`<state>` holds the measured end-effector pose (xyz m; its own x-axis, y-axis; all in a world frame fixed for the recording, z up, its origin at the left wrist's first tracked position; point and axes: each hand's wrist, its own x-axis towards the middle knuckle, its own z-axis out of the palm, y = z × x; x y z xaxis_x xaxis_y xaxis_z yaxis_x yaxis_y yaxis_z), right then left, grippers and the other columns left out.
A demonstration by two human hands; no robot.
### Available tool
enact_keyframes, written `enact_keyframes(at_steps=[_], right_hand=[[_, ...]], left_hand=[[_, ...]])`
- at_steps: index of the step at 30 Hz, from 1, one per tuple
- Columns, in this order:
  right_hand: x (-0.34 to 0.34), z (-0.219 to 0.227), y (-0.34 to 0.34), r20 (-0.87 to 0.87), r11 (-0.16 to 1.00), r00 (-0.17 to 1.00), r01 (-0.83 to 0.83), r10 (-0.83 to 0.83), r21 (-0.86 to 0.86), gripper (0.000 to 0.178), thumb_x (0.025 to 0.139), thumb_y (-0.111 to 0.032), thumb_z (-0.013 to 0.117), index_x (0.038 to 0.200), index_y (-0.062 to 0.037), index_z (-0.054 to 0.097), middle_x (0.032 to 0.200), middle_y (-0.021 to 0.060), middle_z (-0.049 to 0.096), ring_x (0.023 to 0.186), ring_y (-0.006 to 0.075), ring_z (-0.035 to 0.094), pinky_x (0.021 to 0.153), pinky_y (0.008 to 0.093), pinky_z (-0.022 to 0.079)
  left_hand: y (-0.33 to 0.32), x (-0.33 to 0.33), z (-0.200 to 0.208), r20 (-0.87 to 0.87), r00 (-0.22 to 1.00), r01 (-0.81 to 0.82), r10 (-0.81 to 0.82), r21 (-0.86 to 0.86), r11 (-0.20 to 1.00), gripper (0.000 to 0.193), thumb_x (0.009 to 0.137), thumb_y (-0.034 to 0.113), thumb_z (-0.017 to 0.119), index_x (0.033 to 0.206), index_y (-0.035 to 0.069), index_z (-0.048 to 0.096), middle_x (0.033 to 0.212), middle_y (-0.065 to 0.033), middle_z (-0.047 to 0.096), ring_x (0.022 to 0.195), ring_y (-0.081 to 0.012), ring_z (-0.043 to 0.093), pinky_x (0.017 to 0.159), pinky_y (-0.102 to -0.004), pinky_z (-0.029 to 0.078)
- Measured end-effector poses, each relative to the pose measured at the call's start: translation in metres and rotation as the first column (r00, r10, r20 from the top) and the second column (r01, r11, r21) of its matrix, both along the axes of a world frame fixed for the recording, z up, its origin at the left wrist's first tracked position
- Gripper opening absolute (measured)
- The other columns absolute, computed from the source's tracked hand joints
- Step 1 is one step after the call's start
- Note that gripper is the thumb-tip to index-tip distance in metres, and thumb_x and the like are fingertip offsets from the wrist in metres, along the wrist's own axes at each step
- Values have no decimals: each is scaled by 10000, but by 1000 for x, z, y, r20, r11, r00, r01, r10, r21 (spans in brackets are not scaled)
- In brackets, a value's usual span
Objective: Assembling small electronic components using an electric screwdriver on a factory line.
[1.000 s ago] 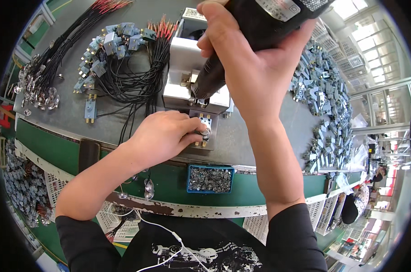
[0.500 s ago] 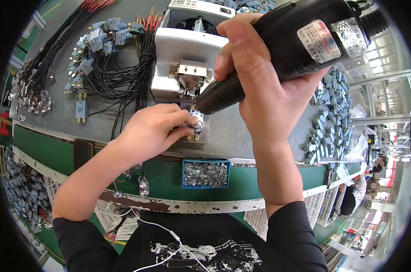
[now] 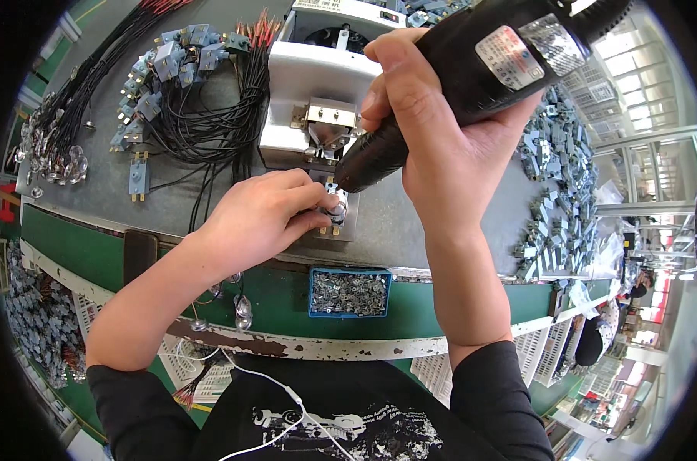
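Observation:
A black electric screwdriver [image 3: 467,77] is gripped in my right hand [image 3: 456,157], its fingers wrapped round the body. It slants down to the left, and its nose is just above and right of a small part with brass-coloured terminals [image 3: 338,209]. My left hand [image 3: 260,207] pinches at this part with thumb and forefinger on a metal plate [image 3: 350,224]. The fingertips hide much of the part, and the screwdriver's bit cannot be made out. Directly behind the part stands a white machine with a metal chute [image 3: 306,81].
Blue-grey switch-like parts with black wires [image 3: 168,61] lie to the left. More loose blue-grey parts [image 3: 552,207] are heaped at the right. A blue tray of small metal pieces [image 3: 311,296] sits at the front edge. Shiny clear pieces on wires [image 3: 72,165] lie far left.
The screwdriver and my right hand have shifted slightly left, with the nose staying close to the part. My left hand keeps its pinch. The whole view has moved a little.

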<state>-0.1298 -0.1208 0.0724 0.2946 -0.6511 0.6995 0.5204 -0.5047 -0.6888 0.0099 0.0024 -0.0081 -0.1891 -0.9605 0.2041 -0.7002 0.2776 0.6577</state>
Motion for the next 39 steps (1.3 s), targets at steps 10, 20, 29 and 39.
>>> enact_keyframes(at_steps=[10,20,29,39], right_hand=[[-8,4,-1,-138,1000,990,-15,13,-15,239,926,4,730,1093,54,566,914,134,730,614,176,683,537,306,561],[9,9,14,-122,1000,992,-10,9,-8,222,923,-2,744,1080,51,595,861,111,705,643,156,676,546,281,547],[19,8,24,-87,992,994,-59,69,108,408,903,8,777,1212,10,511,935,101,692,709,147,687,573,269,563],[-14,-5,33,-87,975,996,30,-11,219,506,893,17,792,1278,-15,467,968,96,684,732,141,689,577,262,567]], left_hand=[[1,-2,3,-13,1000,-3,4,19,1000,191,884,162,778,1053,98,718,1078,-73,656,969,-307,682,827,-416,560],[-1,-2,-2,-37,999,4,-5,-35,999,166,900,161,759,1026,75,694,1212,-75,664,1008,-312,694,828,-420,576],[6,-3,-14,-16,1000,-1,-1,-132,991,178,889,150,768,1036,82,695,1187,-76,664,999,-325,689,817,-419,577],[19,-32,4,291,955,43,52,-312,949,254,786,146,738,1032,122,680,1086,-53,661,1010,-240,634,868,-389,487]])
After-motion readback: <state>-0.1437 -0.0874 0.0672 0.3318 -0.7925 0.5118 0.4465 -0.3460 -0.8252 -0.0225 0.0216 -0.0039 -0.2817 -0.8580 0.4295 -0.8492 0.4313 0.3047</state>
